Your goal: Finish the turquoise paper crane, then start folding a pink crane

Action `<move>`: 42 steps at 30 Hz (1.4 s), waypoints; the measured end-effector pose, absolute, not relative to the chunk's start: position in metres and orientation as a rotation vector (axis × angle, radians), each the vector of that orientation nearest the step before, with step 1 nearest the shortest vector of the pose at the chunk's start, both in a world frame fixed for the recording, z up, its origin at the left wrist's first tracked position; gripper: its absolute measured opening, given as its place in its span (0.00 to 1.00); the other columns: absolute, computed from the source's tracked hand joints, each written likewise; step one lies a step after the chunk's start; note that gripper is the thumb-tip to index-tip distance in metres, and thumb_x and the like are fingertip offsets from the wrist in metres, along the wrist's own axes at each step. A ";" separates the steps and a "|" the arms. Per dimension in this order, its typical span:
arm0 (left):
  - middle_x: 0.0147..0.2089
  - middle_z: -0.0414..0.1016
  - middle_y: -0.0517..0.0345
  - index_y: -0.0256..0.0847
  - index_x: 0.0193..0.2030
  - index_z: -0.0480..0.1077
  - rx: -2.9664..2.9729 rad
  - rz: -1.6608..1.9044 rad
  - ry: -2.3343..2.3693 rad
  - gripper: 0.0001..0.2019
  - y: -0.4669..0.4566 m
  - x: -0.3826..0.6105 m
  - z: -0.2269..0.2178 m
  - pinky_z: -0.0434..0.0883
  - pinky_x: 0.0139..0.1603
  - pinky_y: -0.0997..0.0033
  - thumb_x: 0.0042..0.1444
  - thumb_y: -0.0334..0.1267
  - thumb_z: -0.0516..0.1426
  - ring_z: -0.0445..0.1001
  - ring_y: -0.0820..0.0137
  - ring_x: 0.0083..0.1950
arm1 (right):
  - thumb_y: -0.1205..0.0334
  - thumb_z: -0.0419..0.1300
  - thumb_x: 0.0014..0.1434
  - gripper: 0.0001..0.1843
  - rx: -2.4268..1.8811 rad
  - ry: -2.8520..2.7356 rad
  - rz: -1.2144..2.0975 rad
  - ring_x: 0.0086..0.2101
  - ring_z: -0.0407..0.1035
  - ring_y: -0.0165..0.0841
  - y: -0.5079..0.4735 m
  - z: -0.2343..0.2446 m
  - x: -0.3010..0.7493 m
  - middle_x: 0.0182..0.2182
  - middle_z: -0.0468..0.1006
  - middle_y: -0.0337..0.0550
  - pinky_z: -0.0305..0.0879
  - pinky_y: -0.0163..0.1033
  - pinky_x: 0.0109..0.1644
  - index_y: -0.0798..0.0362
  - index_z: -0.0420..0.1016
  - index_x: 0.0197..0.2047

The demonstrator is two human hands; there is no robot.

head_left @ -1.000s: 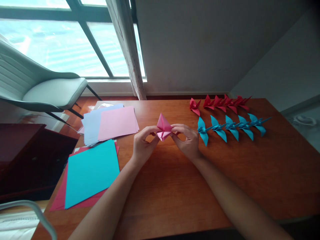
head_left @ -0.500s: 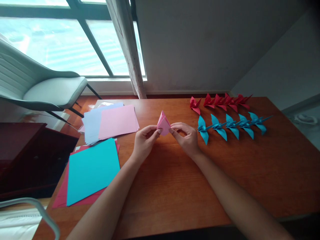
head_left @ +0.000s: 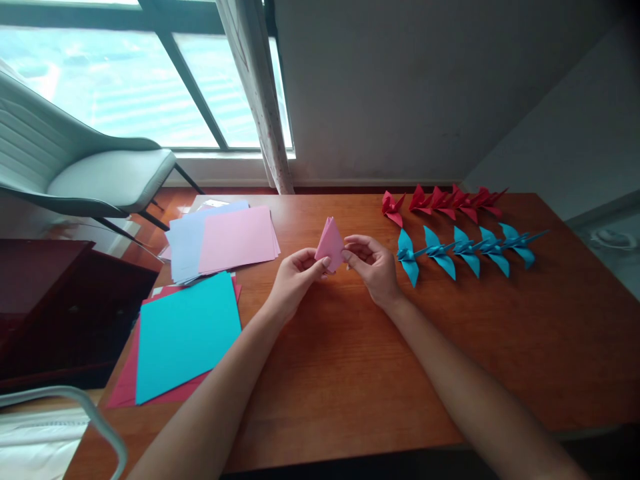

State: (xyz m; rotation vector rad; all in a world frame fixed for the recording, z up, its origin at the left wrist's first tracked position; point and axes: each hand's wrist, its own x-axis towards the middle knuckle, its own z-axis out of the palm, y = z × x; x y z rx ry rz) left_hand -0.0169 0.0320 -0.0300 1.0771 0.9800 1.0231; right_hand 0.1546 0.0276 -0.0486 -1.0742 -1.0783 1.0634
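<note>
A small piece of pink origami paper (head_left: 329,241), folded into a kite-like point, is held above the table between my two hands. My left hand (head_left: 301,272) pinches its lower left part, with the thumb lying across the front. On the other side, my right hand (head_left: 371,265) pinches the right corner between thumb and forefinger. The tip points up and away from me, and several paper layers show there. Just right of my right hand lies a row of blue paper cranes (head_left: 409,257). Behind them is a row of red paper cranes (head_left: 393,209).
Pink and pale-blue sheets (head_left: 237,239) are stacked at the table's back left. Nearer me, a blue sheet (head_left: 187,340) lies on red sheets (head_left: 123,383). A grey chair (head_left: 110,173) stands by the window. The brown wooden table (head_left: 350,387) spreads beneath my arms.
The pink folded paper has been turned slightly, and its front now looks flat and narrower. My left thumb has moved further across it. Both hands still hold it.
</note>
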 end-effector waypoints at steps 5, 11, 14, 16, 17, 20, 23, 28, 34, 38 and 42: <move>0.33 0.80 0.55 0.37 0.40 0.78 1.054 0.993 0.981 0.18 0.032 -0.017 -0.029 0.70 0.31 0.75 0.51 0.50 0.69 0.74 0.74 0.29 | 0.49 0.70 0.54 0.24 -1.049 -1.106 1.226 0.28 0.72 0.30 0.028 -0.048 0.156 0.30 0.80 0.37 0.72 0.38 0.33 0.50 0.74 0.51; 0.32 0.79 0.57 0.35 0.40 0.77 1.084 0.975 0.988 0.17 0.030 -0.014 -0.028 0.69 0.30 0.77 0.51 0.48 0.69 0.72 0.76 0.28 | 0.53 0.70 0.54 0.30 -1.013 -1.157 1.310 0.33 0.74 0.32 0.024 -0.045 0.154 0.35 0.81 0.39 0.71 0.38 0.38 0.50 0.70 0.58; 0.31 0.79 0.58 0.36 0.39 0.76 1.110 0.992 0.984 0.18 0.029 -0.013 -0.027 0.70 0.31 0.76 0.50 0.48 0.69 0.74 0.74 0.30 | 0.55 0.71 0.53 0.31 -1.060 -1.192 1.207 0.37 0.76 0.34 0.023 -0.047 0.152 0.37 0.82 0.39 0.71 0.40 0.42 0.48 0.70 0.58; 0.32 0.79 0.57 0.37 0.40 0.76 1.128 1.001 0.979 0.18 0.028 -0.012 -0.026 0.71 0.33 0.76 0.50 0.49 0.69 0.76 0.73 0.32 | 0.55 0.71 0.52 0.28 -1.072 -1.177 1.150 0.37 0.76 0.35 0.024 -0.049 0.151 0.37 0.82 0.40 0.71 0.40 0.42 0.48 0.72 0.56; 0.33 0.80 0.57 0.37 0.40 0.76 1.140 1.000 0.975 0.19 0.028 -0.012 -0.026 0.72 0.34 0.75 0.50 0.50 0.69 0.76 0.72 0.32 | 0.55 0.71 0.52 0.26 -1.073 -1.158 1.133 0.37 0.76 0.35 0.025 -0.050 0.151 0.37 0.83 0.40 0.71 0.40 0.41 0.49 0.73 0.53; 0.32 0.80 0.55 0.37 0.37 0.77 1.191 1.000 0.963 0.18 0.027 -0.012 -0.027 0.73 0.37 0.73 0.51 0.50 0.68 0.77 0.71 0.32 | 0.56 0.73 0.50 0.18 -1.068 -1.114 1.112 0.38 0.76 0.35 0.027 -0.051 0.152 0.37 0.83 0.41 0.69 0.37 0.38 0.50 0.77 0.43; 0.32 0.80 0.55 0.37 0.36 0.77 1.251 1.050 0.978 0.16 0.028 -0.012 -0.030 0.73 0.38 0.73 0.52 0.49 0.67 0.77 0.71 0.33 | 0.54 0.72 0.51 0.13 -1.040 -1.158 1.140 0.37 0.75 0.34 0.028 -0.051 0.154 0.36 0.82 0.40 0.69 0.37 0.38 0.50 0.78 0.38; 0.37 0.80 0.55 0.38 0.39 0.75 1.379 1.210 1.061 0.13 0.032 -0.013 -0.039 0.75 0.42 0.72 0.55 0.45 0.66 0.78 0.70 0.38 | 0.53 0.67 0.57 0.10 -1.089 -1.374 0.993 0.33 0.73 0.33 0.025 -0.051 0.155 0.32 0.81 0.40 0.69 0.38 0.36 0.50 0.79 0.36; 0.43 0.78 0.54 0.41 0.43 0.70 1.646 1.374 1.215 0.08 0.029 -0.013 -0.043 0.76 0.46 0.68 0.59 0.40 0.62 0.78 0.70 0.41 | 0.59 0.64 0.59 0.05 -1.242 -1.512 0.514 0.28 0.71 0.31 0.019 -0.050 0.150 0.28 0.77 0.39 0.69 0.36 0.31 0.50 0.74 0.34; 0.50 0.80 0.49 0.42 0.52 0.73 1.913 1.255 1.161 0.12 0.023 -0.011 -0.041 0.74 0.55 0.61 0.62 0.37 0.59 0.79 0.65 0.49 | 0.61 0.62 0.60 0.04 -1.287 -1.587 0.324 0.27 0.71 0.32 0.017 -0.054 0.149 0.29 0.77 0.39 0.70 0.37 0.33 0.49 0.74 0.40; 0.56 0.79 0.45 0.40 0.61 0.68 2.054 1.163 1.076 0.19 0.022 -0.010 -0.041 0.74 0.56 0.61 0.64 0.37 0.56 0.80 0.63 0.52 | 0.62 0.62 0.60 0.19 -1.233 -1.675 0.344 0.31 0.75 0.35 0.017 -0.060 0.149 0.38 0.81 0.43 0.74 0.40 0.37 0.48 0.71 0.55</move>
